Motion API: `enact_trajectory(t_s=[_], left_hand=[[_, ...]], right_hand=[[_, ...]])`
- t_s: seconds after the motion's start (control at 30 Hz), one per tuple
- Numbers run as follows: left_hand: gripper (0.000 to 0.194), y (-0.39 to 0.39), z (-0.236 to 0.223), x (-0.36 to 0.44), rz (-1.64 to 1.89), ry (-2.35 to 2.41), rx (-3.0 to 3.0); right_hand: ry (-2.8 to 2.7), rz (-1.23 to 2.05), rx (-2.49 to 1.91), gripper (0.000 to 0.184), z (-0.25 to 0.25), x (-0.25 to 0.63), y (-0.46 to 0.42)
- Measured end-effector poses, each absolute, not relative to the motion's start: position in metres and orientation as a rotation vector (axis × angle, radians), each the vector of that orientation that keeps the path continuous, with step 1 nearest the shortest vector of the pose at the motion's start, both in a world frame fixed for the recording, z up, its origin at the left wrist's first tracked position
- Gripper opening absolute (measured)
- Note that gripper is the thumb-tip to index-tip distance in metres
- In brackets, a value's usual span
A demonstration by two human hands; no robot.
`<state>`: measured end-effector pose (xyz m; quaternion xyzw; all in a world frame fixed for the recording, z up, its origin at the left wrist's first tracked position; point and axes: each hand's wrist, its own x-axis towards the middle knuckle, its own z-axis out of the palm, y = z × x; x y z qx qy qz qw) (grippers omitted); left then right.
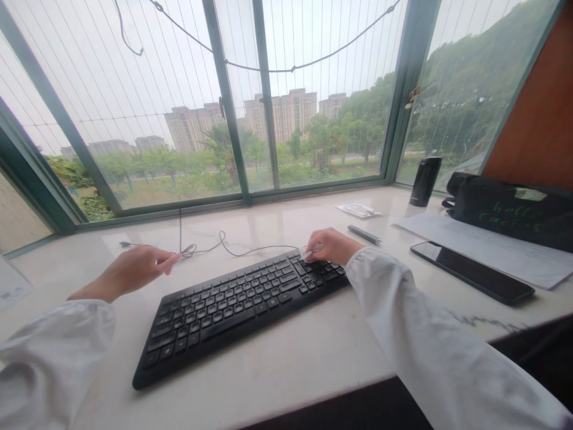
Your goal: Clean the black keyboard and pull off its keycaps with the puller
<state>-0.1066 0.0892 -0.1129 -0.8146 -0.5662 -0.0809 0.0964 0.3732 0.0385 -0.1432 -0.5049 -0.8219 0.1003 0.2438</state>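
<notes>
One left hand point(132, 272), one right hand point(329, 246), two sleeves point(403, 313). One keyboard point(233, 307), one white scrap point(305, 254), at least one cable point(237, 255). One phone point(471, 272), one pen point(364, 234), one packet point(357, 209), one bottle point(425, 182), one bag point(501, 200). Cannot tell how many papers point(478, 240) at right.

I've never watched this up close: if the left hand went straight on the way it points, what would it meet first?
Likely the looped cable, just ahead of the left hand; whether they touch now is unclear.

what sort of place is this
Probably a study or work spot at a window: a keyboard and a phone lie on a pale countertop, with trees and tall buildings visible through the glass.
</notes>
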Motion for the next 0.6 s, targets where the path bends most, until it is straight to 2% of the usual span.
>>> enact_trajectory(t_s=[0.6], left_hand=[[0.057, 0.086, -0.109, -0.105, -0.123, -1.735, -2.382]], right_hand=[[-2.2, 0.201, -1.831, 0.018, -0.134, 0.425, 0.042]])
